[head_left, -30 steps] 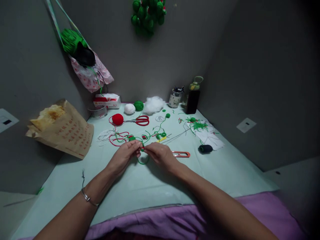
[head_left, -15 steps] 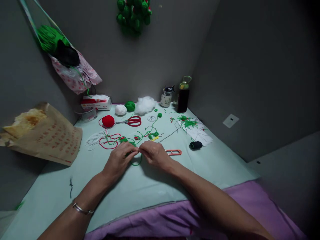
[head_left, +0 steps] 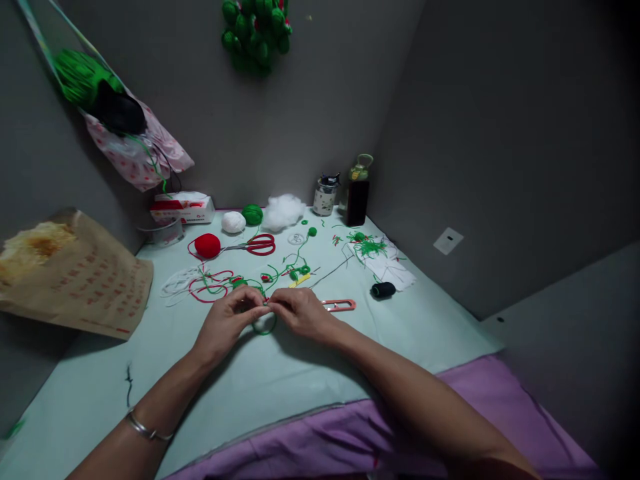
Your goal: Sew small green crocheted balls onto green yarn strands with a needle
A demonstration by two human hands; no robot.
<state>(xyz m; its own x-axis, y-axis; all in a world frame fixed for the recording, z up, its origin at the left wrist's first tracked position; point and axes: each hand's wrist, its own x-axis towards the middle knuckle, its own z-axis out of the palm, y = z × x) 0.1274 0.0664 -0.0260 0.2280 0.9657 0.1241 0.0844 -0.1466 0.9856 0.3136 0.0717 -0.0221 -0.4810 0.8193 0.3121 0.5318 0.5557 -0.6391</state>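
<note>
My left hand (head_left: 231, 319) and my right hand (head_left: 299, 311) meet fingertip to fingertip over the pale table cover (head_left: 300, 373). Both are pinched on a small green and red yarn piece (head_left: 265, 301), mostly covered by the fingers. A loop of green yarn (head_left: 265, 327) hangs below them. Just beyond the hands lie small green and red crocheted bits (head_left: 240, 282) and a yellow strip (head_left: 300, 280). An orange-handled cutter (head_left: 340, 305) lies right of my right hand. Farther back are red scissors (head_left: 260, 245) and a red yarn ball (head_left: 207, 246).
A paper bag (head_left: 100, 280) with bread stands at the left. Along the back are a tissue box (head_left: 183, 208), white stuffing (head_left: 283, 212), a jar (head_left: 325, 199) and a dark bottle (head_left: 357, 200). A black yarn roll (head_left: 383, 290) lies right, near green scraps (head_left: 373, 247).
The camera view has shifted, so the scene sits farther left. My left fingers have risen into a rounder arch, and a bit of red now shows between the fingertips.
</note>
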